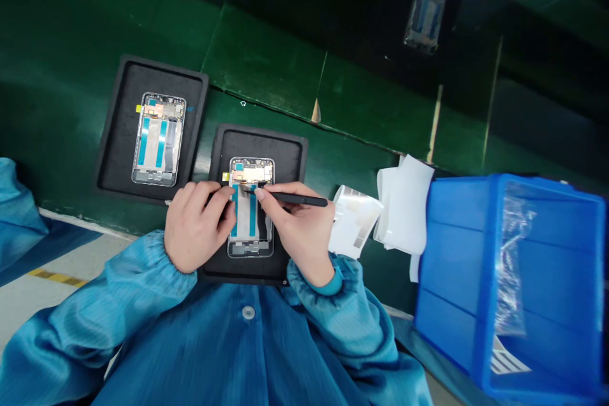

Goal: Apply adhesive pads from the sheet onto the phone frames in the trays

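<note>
An opened phone [246, 219] lies in a black tray [259, 271] in front of me, its circuit board, blue strips and a yellow tab on the left edge exposed. My right hand [304, 228] holds slim black tweezers [299, 198] like a pen; their tip touches or hovers just over the phone, below the board. Bent fingers of my left hand [197, 222] press at the phone's left edge, with thumb and forefinger close together. Part of that edge is hidden behind the fingertips.
A second opened phone [158, 139] sits in another black tray [109, 139] to the left. White sheets [404, 203] and a curled printed sheet [354, 222] lie at the right, beside a blue bin [457, 266] containing clear plastic. Farther back is another phone [425, 16]. A co-worker's sleeve [19, 216] shows at left.
</note>
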A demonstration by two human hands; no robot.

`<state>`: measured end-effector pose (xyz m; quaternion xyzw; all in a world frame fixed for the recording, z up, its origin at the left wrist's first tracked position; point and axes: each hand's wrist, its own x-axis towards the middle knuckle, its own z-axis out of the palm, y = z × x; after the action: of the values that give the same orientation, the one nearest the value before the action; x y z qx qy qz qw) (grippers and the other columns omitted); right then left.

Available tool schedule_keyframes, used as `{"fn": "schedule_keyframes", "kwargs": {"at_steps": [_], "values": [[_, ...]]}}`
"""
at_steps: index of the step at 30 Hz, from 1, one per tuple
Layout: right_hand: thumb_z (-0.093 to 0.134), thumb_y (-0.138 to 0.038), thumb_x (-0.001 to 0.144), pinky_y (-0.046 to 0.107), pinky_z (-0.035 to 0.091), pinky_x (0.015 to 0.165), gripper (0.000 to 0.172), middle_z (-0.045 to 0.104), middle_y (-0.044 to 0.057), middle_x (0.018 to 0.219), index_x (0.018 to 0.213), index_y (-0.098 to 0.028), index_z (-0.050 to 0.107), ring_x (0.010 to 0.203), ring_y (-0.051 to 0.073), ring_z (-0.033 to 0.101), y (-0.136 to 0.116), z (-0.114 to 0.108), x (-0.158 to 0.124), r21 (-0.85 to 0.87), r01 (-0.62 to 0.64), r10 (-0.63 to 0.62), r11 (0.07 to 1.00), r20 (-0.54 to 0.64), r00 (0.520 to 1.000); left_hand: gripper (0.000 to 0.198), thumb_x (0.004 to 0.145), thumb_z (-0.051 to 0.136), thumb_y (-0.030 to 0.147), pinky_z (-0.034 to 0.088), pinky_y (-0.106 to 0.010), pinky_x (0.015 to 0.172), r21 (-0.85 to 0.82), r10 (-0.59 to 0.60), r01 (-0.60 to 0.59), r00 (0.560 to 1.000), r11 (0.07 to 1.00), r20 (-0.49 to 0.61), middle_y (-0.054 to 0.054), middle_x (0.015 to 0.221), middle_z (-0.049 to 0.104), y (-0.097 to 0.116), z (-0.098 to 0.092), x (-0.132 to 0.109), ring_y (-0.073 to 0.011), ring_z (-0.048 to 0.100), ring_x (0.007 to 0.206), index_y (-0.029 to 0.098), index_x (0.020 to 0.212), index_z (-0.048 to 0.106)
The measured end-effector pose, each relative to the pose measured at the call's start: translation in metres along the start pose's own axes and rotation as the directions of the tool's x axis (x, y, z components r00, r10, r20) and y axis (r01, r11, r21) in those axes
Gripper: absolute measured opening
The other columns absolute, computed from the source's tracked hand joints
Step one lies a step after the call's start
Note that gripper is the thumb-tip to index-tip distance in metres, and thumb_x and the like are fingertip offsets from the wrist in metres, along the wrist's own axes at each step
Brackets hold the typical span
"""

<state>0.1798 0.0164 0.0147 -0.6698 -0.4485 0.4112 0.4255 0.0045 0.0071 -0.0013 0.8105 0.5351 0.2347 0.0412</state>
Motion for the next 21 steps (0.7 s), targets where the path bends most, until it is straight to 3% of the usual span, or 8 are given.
{"fn": "schedule_keyframes", "kwargs": {"at_steps": [21], "values": [[0.081, -0.026, 0.077, 0.024, 0.058, 0.058, 0.007, 0.078, 0.0, 0.076, 0.082, -0.022, 0.077, 0.062, 0.013, 0.071, 0.0018, 0.0002, -0.0003, -0.05, 0.049, -0.049, 0.998, 0.0, 0.999, 0.019, 0.088, 0.064, 0.02, 0.048, -0.037, 0.071, 0.026, 0.016, -0.016, 1.0, 1.0, -0.012, -0.01, 0.095, 0.067, 0.0007, -0.0003, 0.0014, -0.0233, 0.058, 0.081, 0.015, 0.106, 0.069]]}}
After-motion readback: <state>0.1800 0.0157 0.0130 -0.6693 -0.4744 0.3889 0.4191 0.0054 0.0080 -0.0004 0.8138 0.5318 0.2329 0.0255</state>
